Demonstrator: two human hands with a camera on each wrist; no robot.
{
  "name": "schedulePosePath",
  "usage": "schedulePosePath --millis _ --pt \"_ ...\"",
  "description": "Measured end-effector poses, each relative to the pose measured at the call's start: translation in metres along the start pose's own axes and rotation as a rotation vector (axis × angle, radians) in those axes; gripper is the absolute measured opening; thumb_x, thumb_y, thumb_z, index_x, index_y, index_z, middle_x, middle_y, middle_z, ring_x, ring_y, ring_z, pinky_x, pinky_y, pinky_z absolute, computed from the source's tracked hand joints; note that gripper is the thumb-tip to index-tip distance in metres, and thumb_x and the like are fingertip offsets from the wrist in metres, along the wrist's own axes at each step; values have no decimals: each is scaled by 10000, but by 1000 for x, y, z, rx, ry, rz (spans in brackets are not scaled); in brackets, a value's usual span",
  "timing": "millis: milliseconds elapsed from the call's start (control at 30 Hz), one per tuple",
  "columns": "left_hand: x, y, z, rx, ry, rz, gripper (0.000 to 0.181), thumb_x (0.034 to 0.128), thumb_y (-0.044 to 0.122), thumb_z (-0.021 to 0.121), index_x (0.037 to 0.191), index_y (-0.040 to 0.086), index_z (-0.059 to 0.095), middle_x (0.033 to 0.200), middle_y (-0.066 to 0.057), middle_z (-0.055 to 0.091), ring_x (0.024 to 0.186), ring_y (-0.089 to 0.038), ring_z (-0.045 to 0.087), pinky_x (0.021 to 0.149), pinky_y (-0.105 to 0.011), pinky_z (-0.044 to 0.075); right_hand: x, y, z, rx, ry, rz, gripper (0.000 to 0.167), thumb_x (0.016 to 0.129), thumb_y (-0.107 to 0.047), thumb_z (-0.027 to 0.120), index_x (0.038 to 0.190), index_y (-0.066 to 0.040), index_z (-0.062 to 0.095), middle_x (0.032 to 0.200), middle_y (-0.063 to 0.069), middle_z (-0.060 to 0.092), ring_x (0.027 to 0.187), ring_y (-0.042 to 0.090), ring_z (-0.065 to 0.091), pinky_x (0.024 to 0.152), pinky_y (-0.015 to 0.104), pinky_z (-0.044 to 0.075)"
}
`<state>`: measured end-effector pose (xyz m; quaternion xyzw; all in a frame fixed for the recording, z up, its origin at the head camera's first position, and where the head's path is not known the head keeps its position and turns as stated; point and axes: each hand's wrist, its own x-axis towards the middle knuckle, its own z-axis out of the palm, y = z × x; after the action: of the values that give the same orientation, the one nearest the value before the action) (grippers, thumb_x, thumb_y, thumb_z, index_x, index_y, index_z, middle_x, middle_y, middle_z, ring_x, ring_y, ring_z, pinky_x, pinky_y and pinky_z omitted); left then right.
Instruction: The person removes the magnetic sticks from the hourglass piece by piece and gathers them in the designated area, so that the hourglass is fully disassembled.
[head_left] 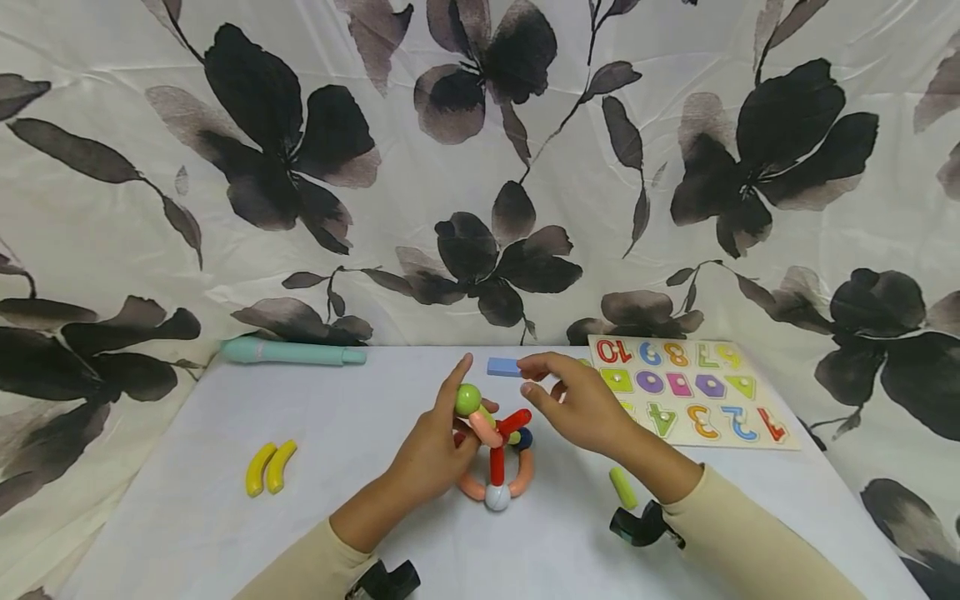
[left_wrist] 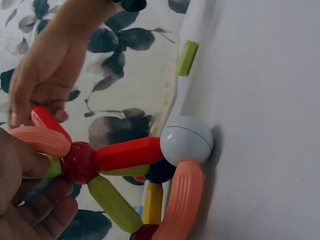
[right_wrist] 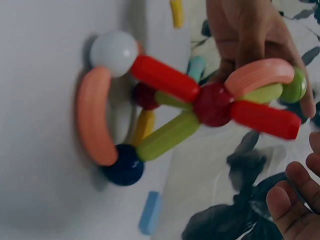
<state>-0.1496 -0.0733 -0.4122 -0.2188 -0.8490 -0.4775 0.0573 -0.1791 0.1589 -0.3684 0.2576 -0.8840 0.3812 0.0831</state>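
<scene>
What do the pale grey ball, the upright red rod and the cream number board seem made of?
Pale grey round ball: glossy, likely plastic, given its highlight and seam.
Ribbed red upright rod: probably moulded plastic, softly shiny, with lengthwise grooves.
Cream rectangular number board: possibly smooth painted wood or card; its flat look leaves that open.

Play area — construction toy (head_left: 497,463), number puzzle (head_left: 693,398).

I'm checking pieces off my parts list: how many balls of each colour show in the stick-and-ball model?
Light grey ball: 1
Navy ball: 1
Dark red balls: 2, the central hub and one at the base
Green ball: 1
Total: 5
</scene>
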Motion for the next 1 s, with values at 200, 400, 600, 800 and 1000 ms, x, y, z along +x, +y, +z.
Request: schedulePosePath --millis 200,400,600,800,1000 --pt "-1 -5 -6 30 -26 4 1069 909 -35 712 1650 247 -5 1100 -18 716 868 -149 641 762 -375 578 16 -24 6 -50 -139 -174 423 965 -170 734 1374 -124 638 1317 -12 651 1155 160 574 854 337 548" --pt "-1 -8 -8 41 -25 21 1059 917 -45 663 1633 154 -93 908 -16 675 784 -124 609 711 -320 535 27 -32 11 -59 -300 -305 414 1018 -163 653 1430 -159 609 1406 -41 608 1305 172 513 1083 399 423" --pt "-2 -9 -10 56 -12 7 1065 907 -17 699 1633 134 -66 918 -2 681 827 -134 633 754 -357 544 30 -33 11 -44 -357 -273 405 1014 -182 663 1416 -187 622 1308 -86 650 1148 130 550 952 344 483" --pt "-8 -6 -11 3 38 -78 855 928 -4 643 1593 79 112 1057 -1 697 911 -131 652 797 -391 560 30 -35 12 -60 -360 -214 400 996 -229 701 1387 -198 621 1213 -88 687 1081 109 561 846 320 518" --pt "-18 3 -11 -13 96 -232 359 982 107 575 1309 83 427 995 27 660 852 -102 630 775 -323 530 29 -37 14 -101 -323 -192 407 966 -227 744 1350 -196 614 1120 -58 700 1076 142 610 826 332 529"
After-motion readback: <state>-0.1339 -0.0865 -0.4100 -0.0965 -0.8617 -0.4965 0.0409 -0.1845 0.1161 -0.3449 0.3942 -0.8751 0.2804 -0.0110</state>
